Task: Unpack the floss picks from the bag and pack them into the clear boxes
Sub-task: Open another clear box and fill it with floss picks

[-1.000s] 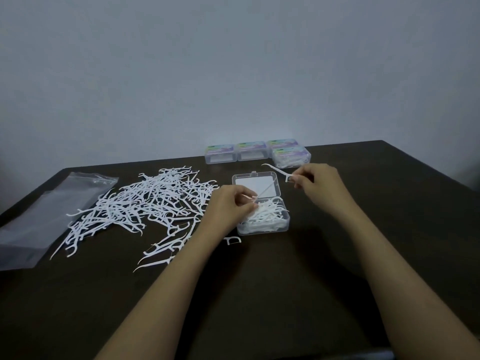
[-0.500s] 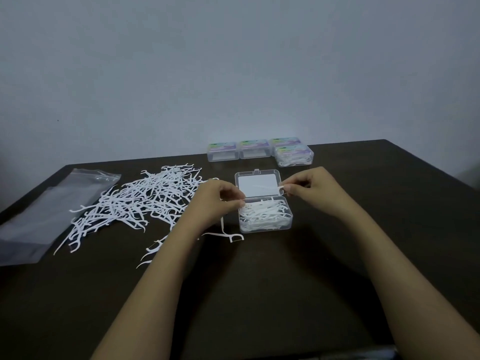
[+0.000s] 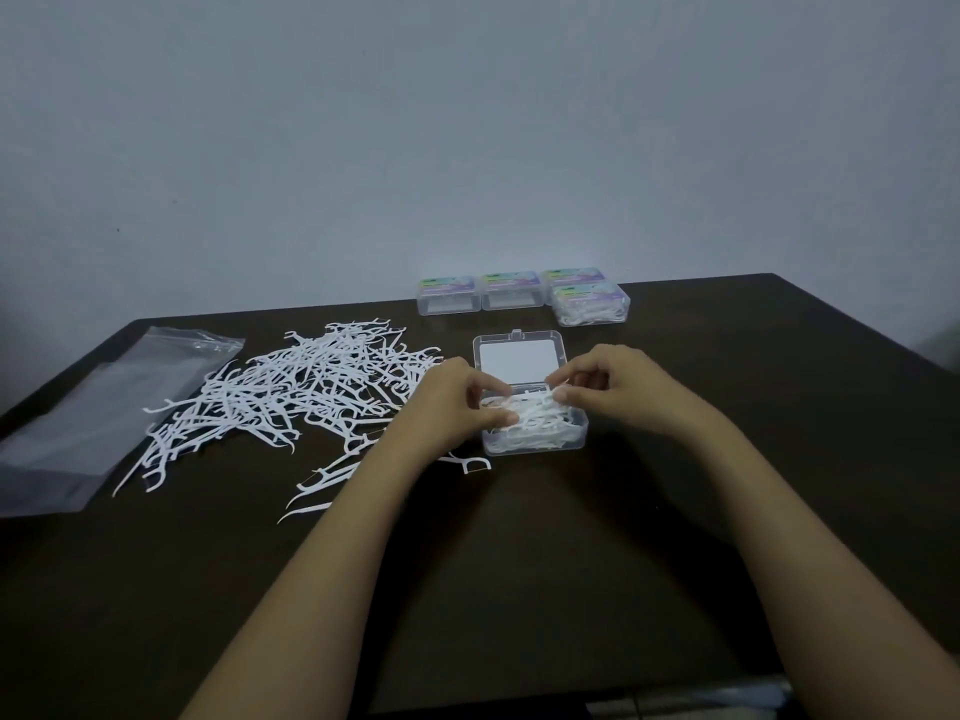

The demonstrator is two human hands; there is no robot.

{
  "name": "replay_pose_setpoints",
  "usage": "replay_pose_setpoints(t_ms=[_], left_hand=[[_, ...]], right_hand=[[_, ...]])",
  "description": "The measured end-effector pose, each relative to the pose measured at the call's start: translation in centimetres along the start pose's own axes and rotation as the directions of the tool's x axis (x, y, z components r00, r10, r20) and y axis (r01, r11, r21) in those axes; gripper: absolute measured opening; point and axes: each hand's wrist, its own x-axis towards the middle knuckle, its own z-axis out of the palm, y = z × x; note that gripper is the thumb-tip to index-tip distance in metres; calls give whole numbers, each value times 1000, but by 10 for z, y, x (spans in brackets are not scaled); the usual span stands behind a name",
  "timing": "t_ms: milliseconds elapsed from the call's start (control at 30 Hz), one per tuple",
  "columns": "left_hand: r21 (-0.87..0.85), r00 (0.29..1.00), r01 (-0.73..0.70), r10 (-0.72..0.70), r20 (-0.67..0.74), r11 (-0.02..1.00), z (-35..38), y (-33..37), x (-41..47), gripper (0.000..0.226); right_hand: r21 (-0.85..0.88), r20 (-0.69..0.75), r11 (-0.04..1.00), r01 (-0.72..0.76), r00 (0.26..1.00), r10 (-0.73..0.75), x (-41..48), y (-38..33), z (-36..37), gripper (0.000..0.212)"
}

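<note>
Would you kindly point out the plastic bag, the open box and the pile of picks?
plastic bag [image 3: 98, 413]: head view, flat middle.
open box [image 3: 517, 358]: head view, lid's middle.
pile of picks [image 3: 306, 387]: head view, centre.

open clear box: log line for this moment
open clear box: part filled | left hand: at its picks | right hand: pinches pick | pile: on table
</note>
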Motion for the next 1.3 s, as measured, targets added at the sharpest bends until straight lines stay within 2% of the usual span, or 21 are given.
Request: replay_pose_setpoints(t_ms=[133, 267, 433, 533, 633, 700, 767, 833, 933, 1033, 1233, 1300], left_hand=[[18, 999, -25, 25, -21, 1000, 3, -1, 0, 26], [16, 996, -29, 30, -81, 999, 6, -1, -1, 21], [-116, 973, -3, -24, -230, 993, 3, -6, -7, 19], [-165, 948, 39, -89, -306, 985, -4, -12, -14, 14], [-154, 934, 70, -119, -337, 986, -14, -20, -24, 13], [-24, 930, 118, -120, -348, 993, -21, -30, -30, 16], [199, 929, 221, -143, -341, 955, -28, -39, -36, 20], [304, 923, 311, -210, -323, 900, -33, -45, -41, 23], [342, 929, 344, -263, -262, 874, -34, -48, -43, 29], [398, 941, 332, -272, -200, 855, -33, -46, -42, 34], [331, 945, 326, -293, -147, 886, -31, -45, -43, 20], [320, 946, 323, -291, -142, 891, -30, -44, -42, 22]], right_hand=[[-51, 56, 999, 17, 998, -14, -1, -5, 4, 30], [-94, 51, 995, 41, 998, -36, -3, -7, 3, 26], [-70, 33, 996, 49, 998, -47, -6, -9, 5, 33], [-84, -15, 995, 45, 999, -46, -5, -10, 10, 30], [-119, -103, 988, 94, 989, -107, -6, -17, 19, 24], [-179, -100, 974, 138, 982, -158, -8, -28, 28, 23], [-243, -48, 955, 169, 981, -186, -12, -38, 37, 24], [-297, -4, 933, 201, 977, -212, -14, -46, 46, 24], [-418, 33, 875, 244, 967, -254, -15, -51, 58, 28], [-519, 66, 822, 234, 970, -235, -15, -52, 68, 33], [-550, 121, 809, 210, 978, -172, -12, -56, 74, 27], [-522, 143, 830, 196, 980, -141, -11, -57, 72, 27]])
